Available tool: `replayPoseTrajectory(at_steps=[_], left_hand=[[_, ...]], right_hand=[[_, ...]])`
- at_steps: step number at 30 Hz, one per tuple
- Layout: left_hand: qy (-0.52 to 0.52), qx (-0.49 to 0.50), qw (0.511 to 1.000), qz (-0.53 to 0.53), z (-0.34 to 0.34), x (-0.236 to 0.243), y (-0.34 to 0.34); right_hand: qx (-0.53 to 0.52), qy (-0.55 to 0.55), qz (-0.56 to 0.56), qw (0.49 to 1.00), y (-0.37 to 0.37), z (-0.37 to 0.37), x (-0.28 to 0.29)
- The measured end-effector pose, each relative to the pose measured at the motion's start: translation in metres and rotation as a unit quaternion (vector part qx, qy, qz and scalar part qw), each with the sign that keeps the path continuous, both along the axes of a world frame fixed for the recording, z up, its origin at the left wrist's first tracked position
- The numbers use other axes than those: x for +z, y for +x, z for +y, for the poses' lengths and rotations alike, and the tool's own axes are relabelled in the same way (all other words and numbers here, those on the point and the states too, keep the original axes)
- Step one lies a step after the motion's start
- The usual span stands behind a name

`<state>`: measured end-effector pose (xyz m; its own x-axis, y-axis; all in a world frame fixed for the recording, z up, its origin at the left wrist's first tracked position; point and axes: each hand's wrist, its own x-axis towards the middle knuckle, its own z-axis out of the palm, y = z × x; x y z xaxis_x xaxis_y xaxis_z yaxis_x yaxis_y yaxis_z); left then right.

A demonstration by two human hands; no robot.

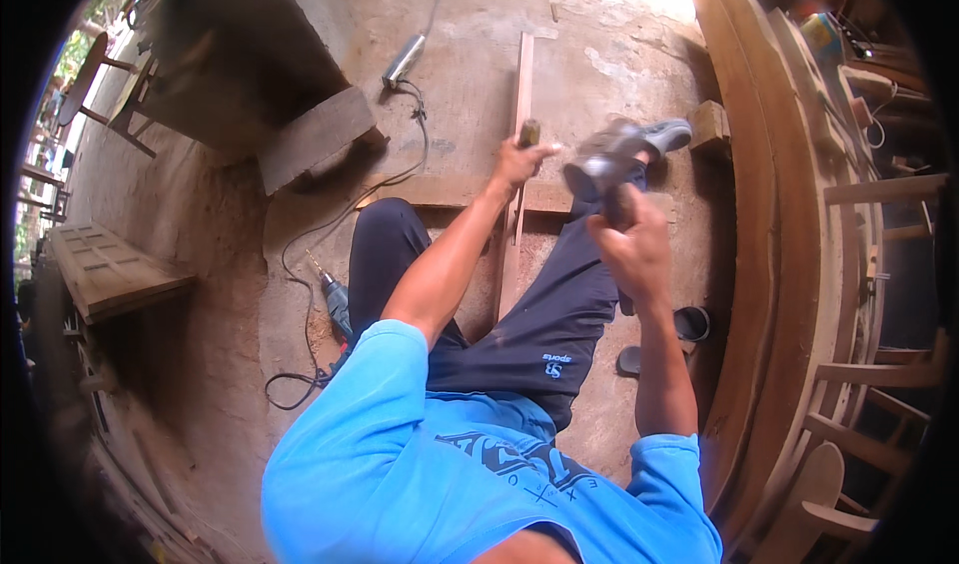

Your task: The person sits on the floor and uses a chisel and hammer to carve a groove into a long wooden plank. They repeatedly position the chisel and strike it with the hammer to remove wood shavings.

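A long narrow wooden strip [522, 74] runs away from me between my legs, lying across a flat board [450, 192]. My left hand [516, 167] is closed around a chisel [530, 131], whose dark handle end pokes up from the fist over the strip. The chisel's blade is hidden under the hand. In my right hand [639, 242] is a hammer [599, 164], gripped by its handle. Its metal head, blurred by motion, is raised to the right of the chisel and apart from it.
A drill [338, 302] with a cord lies by my left knee. Farther off is a silvery cylindrical power tool [404, 62]. A thick timber beam [769, 264] borders the right side. A panelled wooden piece [115, 269] and a large dark block [240, 54] stand left.
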<state>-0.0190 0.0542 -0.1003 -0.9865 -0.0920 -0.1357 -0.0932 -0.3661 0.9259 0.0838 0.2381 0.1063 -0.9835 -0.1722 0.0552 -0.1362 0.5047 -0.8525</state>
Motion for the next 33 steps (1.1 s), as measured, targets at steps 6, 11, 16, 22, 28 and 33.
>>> replayPoseTrajectory(at_steps=[6, 11, 16, 22, 28, 33], left_hand=[[-0.098, 0.003, 0.995, 0.018, 0.013, 0.007, 0.062], [-0.155, 0.03, 0.984, 0.085, 0.013, 0.003, 0.085], [-0.107, -0.017, 0.993, 0.056, 0.007, -0.011, 0.069], [0.065, 0.008, 0.998, -0.001, -0.014, -0.007, 0.011], [-0.058, 0.005, 0.998, 0.017, 0.004, 0.002, 0.064], [-0.151, 0.031, 0.986, 0.06, 0.015, 0.004, 0.104]], right_hand=[[-0.008, -0.298, 0.096, 0.95, 0.001, 0.017, 0.084], [0.027, -0.144, 0.31, 0.939, -0.017, -0.013, 0.022], [0.068, 0.199, -0.019, 0.977, -0.021, -0.028, -0.064], [0.03, 0.005, 0.011, 0.999, -0.006, -0.009, -0.005], [-0.046, -0.195, 0.132, 0.971, 0.003, 0.015, 0.099], [-0.041, -0.276, 0.178, 0.944, 0.007, -0.001, 0.082]])
